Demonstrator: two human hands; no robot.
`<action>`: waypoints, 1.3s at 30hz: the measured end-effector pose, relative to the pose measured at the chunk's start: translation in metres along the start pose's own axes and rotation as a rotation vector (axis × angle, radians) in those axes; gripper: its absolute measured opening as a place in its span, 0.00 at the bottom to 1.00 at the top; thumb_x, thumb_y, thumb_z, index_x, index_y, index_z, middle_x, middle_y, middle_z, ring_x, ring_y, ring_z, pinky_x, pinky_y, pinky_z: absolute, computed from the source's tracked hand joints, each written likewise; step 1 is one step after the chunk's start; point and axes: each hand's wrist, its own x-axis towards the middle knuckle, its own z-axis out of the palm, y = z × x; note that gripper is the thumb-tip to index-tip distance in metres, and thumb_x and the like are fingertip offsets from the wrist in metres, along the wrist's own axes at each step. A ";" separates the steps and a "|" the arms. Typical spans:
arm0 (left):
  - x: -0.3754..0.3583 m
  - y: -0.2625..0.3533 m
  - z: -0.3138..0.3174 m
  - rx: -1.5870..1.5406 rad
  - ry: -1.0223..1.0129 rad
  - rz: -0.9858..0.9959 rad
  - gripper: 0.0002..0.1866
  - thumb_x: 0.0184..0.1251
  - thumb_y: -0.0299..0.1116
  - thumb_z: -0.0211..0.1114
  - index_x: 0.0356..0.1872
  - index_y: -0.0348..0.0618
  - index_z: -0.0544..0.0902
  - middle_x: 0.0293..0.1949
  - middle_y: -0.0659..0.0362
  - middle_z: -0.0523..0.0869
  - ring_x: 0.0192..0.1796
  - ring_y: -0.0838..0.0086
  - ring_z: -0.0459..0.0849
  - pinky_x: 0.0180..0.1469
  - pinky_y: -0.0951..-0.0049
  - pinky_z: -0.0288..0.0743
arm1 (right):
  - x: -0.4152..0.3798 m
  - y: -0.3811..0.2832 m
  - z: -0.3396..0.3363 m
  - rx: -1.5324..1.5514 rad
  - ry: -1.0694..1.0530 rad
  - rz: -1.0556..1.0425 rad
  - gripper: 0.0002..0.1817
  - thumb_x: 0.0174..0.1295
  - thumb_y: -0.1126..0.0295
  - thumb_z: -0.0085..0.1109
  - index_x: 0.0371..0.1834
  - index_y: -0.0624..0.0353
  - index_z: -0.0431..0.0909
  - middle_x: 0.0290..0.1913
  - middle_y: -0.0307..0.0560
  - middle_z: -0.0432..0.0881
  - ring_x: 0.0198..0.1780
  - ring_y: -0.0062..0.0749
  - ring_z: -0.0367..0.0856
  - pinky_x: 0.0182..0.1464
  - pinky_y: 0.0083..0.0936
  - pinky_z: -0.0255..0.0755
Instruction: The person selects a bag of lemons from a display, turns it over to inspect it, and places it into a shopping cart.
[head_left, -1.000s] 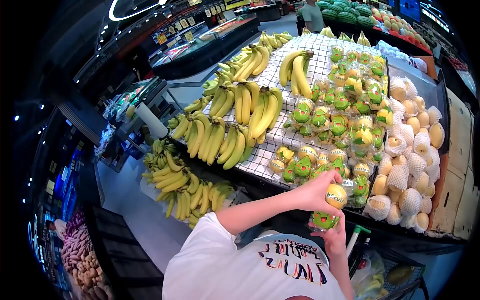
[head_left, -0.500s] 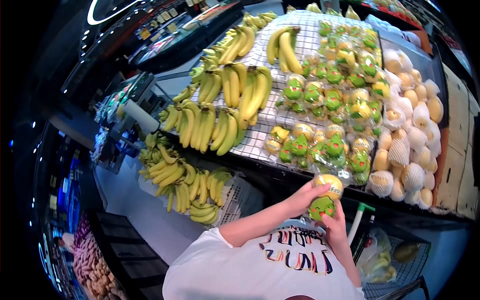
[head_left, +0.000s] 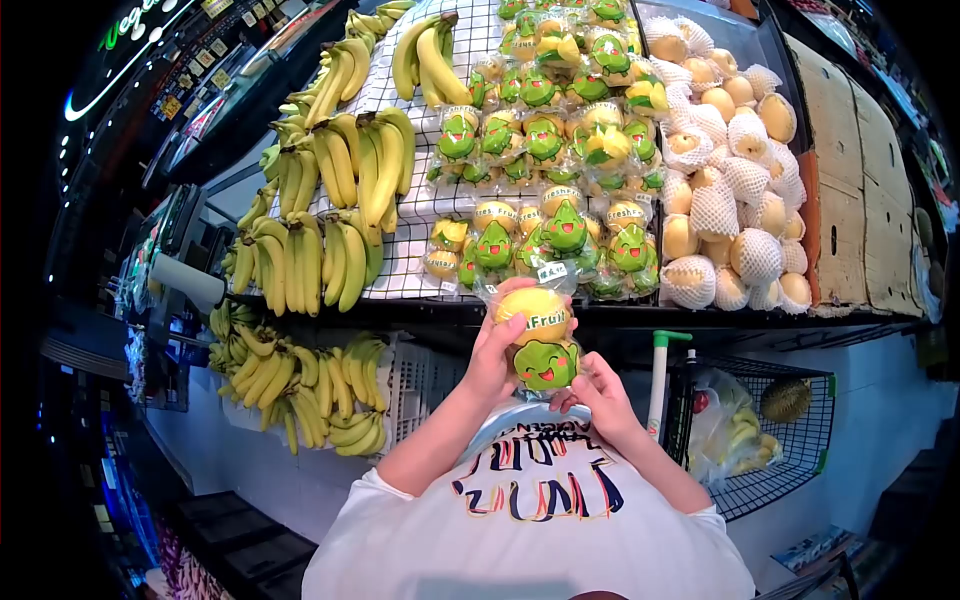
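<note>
My left hand [head_left: 490, 352] is wrapped round the side of a clear plastic bag of yellow fruit [head_left: 545, 316], its thumb lying across the front. The bag is upright, printed with "Fruit" lettering and a smiling green cartoon face, and a small white label sits near its top. At the lower right corner, the fingers of my right hand [head_left: 600, 398] pinch the bag's edge. Just beyond my hands, similar bags of fruit [head_left: 565, 228] lie in rows on a display covered with a checked cloth [head_left: 420, 205].
Banana bunches [head_left: 380, 170] lie left of the bags, with more bananas [head_left: 300, 385] on a lower level. Net-wrapped round fruit [head_left: 745, 170] fills the right section beside cardboard [head_left: 840, 180]. A wire basket [head_left: 790, 480] with a bagged bunch and a spiky fruit stands low on the right.
The view has turned, so the display and my hands appear further left. I hold the bag more upright, and my right hand has moved from its front to its lower right corner.
</note>
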 end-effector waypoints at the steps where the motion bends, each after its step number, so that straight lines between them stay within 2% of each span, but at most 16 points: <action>1: -0.001 0.000 0.001 0.011 -0.016 0.014 0.28 0.72 0.44 0.62 0.69 0.56 0.65 0.63 0.39 0.76 0.61 0.47 0.81 0.63 0.49 0.78 | -0.001 0.002 -0.001 -0.009 0.000 -0.008 0.11 0.77 0.61 0.54 0.47 0.55 0.65 0.41 0.45 0.85 0.43 0.27 0.86 0.43 0.23 0.75; 4: -0.005 0.002 0.002 0.045 -0.012 0.040 0.29 0.70 0.42 0.63 0.69 0.53 0.64 0.64 0.38 0.75 0.62 0.47 0.81 0.63 0.49 0.78 | -0.002 0.004 -0.005 -0.028 -0.004 -0.023 0.10 0.77 0.63 0.55 0.42 0.55 0.67 0.43 0.46 0.86 0.43 0.27 0.86 0.44 0.24 0.75; 17: -0.008 0.011 0.009 0.196 -0.017 0.086 0.31 0.65 0.40 0.65 0.67 0.48 0.63 0.62 0.41 0.76 0.61 0.49 0.81 0.62 0.51 0.79 | 0.000 0.001 -0.009 -0.032 -0.016 -0.039 0.10 0.76 0.65 0.56 0.39 0.56 0.69 0.42 0.47 0.87 0.42 0.29 0.86 0.44 0.24 0.76; 23: 0.003 0.008 0.003 0.046 0.028 0.077 0.27 0.66 0.39 0.64 0.64 0.48 0.67 0.61 0.42 0.76 0.62 0.48 0.81 0.63 0.45 0.78 | 0.002 0.002 -0.014 -0.010 -0.012 -0.059 0.11 0.76 0.65 0.57 0.37 0.56 0.68 0.40 0.48 0.87 0.41 0.29 0.86 0.43 0.24 0.76; 24: 0.004 0.010 0.003 0.010 0.047 0.016 0.25 0.67 0.38 0.63 0.62 0.48 0.69 0.61 0.44 0.76 0.63 0.47 0.79 0.63 0.43 0.78 | 0.001 0.001 -0.014 0.000 -0.014 -0.065 0.11 0.76 0.66 0.57 0.36 0.56 0.68 0.40 0.48 0.87 0.40 0.28 0.86 0.43 0.24 0.76; 27: 0.010 0.010 0.005 -0.011 0.092 -0.007 0.21 0.71 0.40 0.61 0.61 0.48 0.70 0.61 0.45 0.76 0.65 0.48 0.78 0.63 0.42 0.78 | 0.001 -0.001 -0.016 0.043 -0.021 -0.071 0.11 0.76 0.66 0.57 0.36 0.56 0.68 0.39 0.48 0.87 0.40 0.28 0.85 0.44 0.25 0.76; 30: 0.015 0.009 0.005 -0.207 0.124 -0.074 0.19 0.74 0.41 0.58 0.61 0.48 0.71 0.62 0.45 0.76 0.66 0.49 0.77 0.62 0.41 0.78 | 0.001 -0.002 -0.018 0.096 -0.013 -0.059 0.10 0.76 0.66 0.57 0.36 0.56 0.69 0.38 0.48 0.87 0.39 0.29 0.85 0.43 0.25 0.76; 33: 0.018 0.007 0.003 -0.163 0.121 -0.062 0.18 0.77 0.42 0.56 0.60 0.46 0.71 0.61 0.47 0.78 0.65 0.52 0.79 0.63 0.46 0.79 | 0.001 -0.002 -0.020 0.140 0.007 -0.037 0.10 0.75 0.66 0.56 0.37 0.56 0.69 0.37 0.48 0.87 0.39 0.30 0.85 0.43 0.25 0.75; 39: 0.021 0.005 0.000 0.054 0.252 -0.005 0.18 0.79 0.38 0.53 0.61 0.36 0.73 0.56 0.50 0.82 0.59 0.61 0.83 0.63 0.56 0.79 | 0.000 0.005 -0.027 0.196 0.021 -0.010 0.09 0.75 0.65 0.56 0.36 0.54 0.70 0.37 0.47 0.86 0.39 0.29 0.85 0.43 0.24 0.74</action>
